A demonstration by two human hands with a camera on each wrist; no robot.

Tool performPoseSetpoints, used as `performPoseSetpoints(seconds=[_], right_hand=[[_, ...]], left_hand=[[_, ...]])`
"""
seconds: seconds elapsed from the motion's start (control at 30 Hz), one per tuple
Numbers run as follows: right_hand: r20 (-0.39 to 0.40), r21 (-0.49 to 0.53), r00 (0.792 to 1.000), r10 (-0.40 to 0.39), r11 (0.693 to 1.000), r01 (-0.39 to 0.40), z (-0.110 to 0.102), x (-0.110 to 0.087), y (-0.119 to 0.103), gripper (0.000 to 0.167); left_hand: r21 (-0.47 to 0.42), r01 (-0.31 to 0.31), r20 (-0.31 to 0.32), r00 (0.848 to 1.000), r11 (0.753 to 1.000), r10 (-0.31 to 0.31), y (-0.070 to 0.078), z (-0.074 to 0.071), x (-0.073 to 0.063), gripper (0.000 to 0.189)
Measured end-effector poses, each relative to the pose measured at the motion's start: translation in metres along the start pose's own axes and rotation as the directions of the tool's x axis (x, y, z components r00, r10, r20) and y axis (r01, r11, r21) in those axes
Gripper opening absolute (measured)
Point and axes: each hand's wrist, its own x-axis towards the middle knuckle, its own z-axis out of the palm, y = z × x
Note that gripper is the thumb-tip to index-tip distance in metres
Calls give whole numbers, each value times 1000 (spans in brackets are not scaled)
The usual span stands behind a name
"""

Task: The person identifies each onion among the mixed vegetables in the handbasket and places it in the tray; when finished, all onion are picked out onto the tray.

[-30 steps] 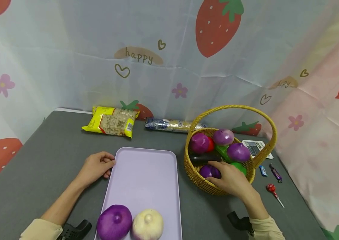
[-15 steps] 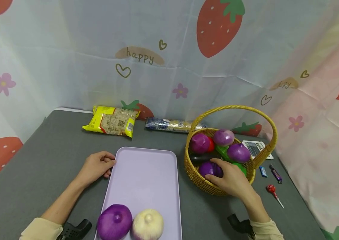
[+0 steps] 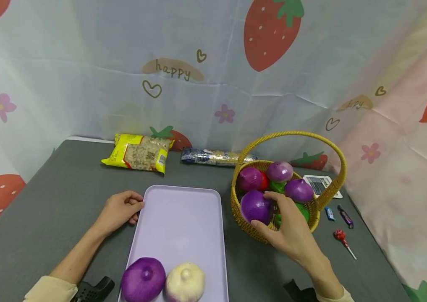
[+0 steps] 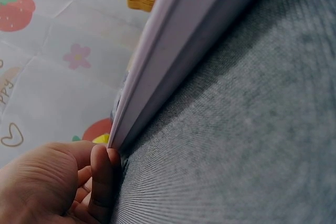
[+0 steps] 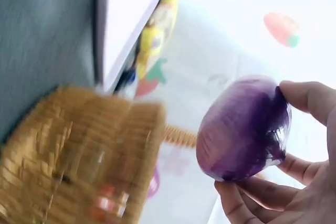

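My right hand (image 3: 289, 226) grips a purple onion (image 3: 255, 207), thumb on one side and fingers on the other. The onion is over the front left of the yellow wicker basket (image 3: 249, 228), and in the right wrist view the held onion (image 5: 241, 129) is up clear of the blurred basket (image 5: 89, 145). My left hand (image 3: 120, 212) pinches the left rim of the lilac tray (image 3: 183, 218) near its far corner; in the left wrist view, thumb and finger meet at the tray edge (image 4: 152, 66). A purple onion (image 3: 143, 279) and a whitish onion (image 3: 185, 282) lie at the tray's near end.
More purple onions (image 3: 299, 191), something red (image 3: 264, 181) and green items (image 3: 303, 211) fill the basket beneath its tall handle (image 3: 292, 133). A yellow snack bag (image 3: 139, 153) and a long packet (image 3: 213, 157) lie behind. Rightward are a calculator-like item (image 3: 320, 184), small candies (image 3: 345, 217) and a lollipop (image 3: 339, 236).
My right hand has lifted the purple onion from inside the basket, up and slightly left, so it now covers the dark eggplant-like item. The left hand stays on the tray rim.
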Motion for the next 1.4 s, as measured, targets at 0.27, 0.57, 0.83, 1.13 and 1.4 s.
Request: performPoseSetpoints(seconds=[0.27, 0.57, 0.83, 1.13, 1.4], right_hand=[[116, 38, 974, -193, 981, 190, 13, -19, -25, 80], [401, 147, 873, -278, 960, 238, 37, -34, -33, 75], [512, 200, 820, -254, 964, 173, 45, -36, -32, 68], [665, 216, 717, -209, 973, 82, 46, -33, -32, 73], [752, 176, 639, -161, 984, 40, 44, -32, -33, 67]], left_hand=[[18, -6, -14, 1000, 1000, 6, -3, 0, 1, 25], [13, -4, 2, 1000, 1000, 4, -2, 1, 1, 28], [18, -9, -2, 1000, 1000, 9, 0, 1, 0, 29], [23, 0, -1, 1000, 1000, 1, -3, 1, 1, 28], [26, 7, -4, 1000, 1000, -7, -3, 0, 1, 28]])
